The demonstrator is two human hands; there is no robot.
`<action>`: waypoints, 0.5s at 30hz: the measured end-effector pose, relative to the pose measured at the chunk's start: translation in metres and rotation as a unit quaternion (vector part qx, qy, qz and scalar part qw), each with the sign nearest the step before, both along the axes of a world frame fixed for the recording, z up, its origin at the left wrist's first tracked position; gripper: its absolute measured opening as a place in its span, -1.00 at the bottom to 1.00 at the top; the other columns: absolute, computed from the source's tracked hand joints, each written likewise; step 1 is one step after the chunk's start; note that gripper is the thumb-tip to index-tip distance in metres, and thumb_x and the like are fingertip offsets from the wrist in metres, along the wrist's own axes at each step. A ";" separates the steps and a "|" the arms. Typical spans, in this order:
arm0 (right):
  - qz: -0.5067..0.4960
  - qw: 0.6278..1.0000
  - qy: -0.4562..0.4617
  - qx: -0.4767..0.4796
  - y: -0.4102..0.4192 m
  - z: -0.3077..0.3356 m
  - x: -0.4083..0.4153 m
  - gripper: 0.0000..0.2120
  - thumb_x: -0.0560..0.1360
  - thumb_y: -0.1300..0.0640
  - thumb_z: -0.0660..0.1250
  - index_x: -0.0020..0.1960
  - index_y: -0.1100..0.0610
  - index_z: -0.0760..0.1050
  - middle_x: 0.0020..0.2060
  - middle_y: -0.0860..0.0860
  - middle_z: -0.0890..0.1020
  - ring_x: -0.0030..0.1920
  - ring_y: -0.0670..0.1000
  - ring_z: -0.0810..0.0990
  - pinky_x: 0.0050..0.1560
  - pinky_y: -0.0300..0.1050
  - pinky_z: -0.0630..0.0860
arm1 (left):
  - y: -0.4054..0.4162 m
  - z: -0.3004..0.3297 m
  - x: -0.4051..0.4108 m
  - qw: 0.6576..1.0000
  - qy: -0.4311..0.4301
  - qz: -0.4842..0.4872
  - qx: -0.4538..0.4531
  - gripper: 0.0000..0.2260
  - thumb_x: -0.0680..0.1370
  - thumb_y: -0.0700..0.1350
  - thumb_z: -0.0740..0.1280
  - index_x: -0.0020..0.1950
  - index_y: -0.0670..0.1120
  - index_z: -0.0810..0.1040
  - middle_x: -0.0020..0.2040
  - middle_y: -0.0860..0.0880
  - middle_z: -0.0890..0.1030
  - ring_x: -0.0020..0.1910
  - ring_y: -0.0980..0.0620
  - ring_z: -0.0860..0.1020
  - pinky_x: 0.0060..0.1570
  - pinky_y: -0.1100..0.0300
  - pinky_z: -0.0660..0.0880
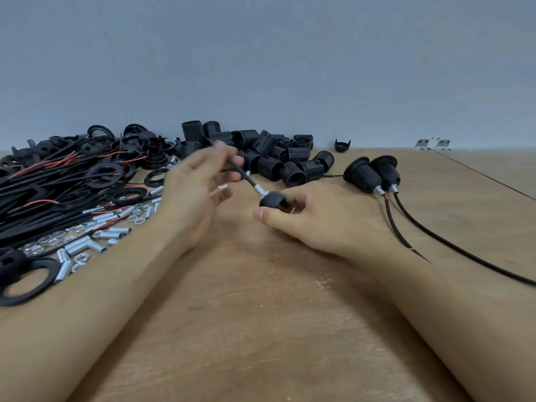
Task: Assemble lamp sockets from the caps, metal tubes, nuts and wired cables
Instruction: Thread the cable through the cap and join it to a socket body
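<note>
Right hand (313,216) grips a black cap (272,200) with a metal tube (261,192) in it. Left hand (197,187), blurred, pinches the cable (242,174) running from that tube, other fingers loose.

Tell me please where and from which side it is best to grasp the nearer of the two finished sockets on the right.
Grip the nearer finished socket around its ribbed black body, probably from above. It lies on its side, touching its twin, so side access looks tight. The metal tube and cable are thin, poorer holds.
</note>
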State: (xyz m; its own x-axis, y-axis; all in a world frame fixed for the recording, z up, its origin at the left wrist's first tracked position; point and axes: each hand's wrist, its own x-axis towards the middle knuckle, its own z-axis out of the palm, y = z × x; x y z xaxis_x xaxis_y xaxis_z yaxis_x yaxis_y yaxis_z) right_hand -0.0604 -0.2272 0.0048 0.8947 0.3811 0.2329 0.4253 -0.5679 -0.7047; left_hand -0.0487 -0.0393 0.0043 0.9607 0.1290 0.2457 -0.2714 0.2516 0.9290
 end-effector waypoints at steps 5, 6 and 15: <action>0.031 0.983 0.149 0.104 -0.003 0.013 -0.003 -0.63 0.50 -0.16 0.32 -0.10 0.15 0.65 -0.55 -0.07 0.42 -0.57 -0.09 0.31 -0.56 -0.29 0.24 | 0.018 0.006 0.007 0.995 0.015 0.045 -0.091 -0.83 0.62 0.00 0.30 -0.04 -0.09 0.56 -0.21 0.00 0.69 -0.32 0.10 0.59 -0.27 0.23 0.54; 0.038 0.969 0.191 0.152 -0.002 0.014 -0.002 -0.65 0.51 -0.14 0.32 -0.07 0.17 0.59 -0.55 -0.03 0.34 -0.58 -0.05 0.22 -0.56 -0.25 0.16 | 0.012 0.005 0.005 0.997 0.022 0.018 -0.071 -0.79 0.60 0.03 0.30 0.00 -0.10 0.57 -0.18 -0.02 0.70 -0.29 0.08 0.61 -0.25 0.22 0.56; -0.097 0.770 0.206 0.596 -0.017 0.020 0.021 -0.72 0.55 -0.05 0.37 -0.06 0.17 0.47 -0.44 0.01 0.53 -0.50 -0.08 0.47 -0.52 -0.29 0.39 | -0.036 -0.015 -0.024 0.944 -0.038 -0.168 0.283 -0.75 0.59 0.05 0.26 0.02 -0.08 0.63 -0.34 -0.03 0.66 -0.38 -0.01 0.57 -0.31 0.17 0.53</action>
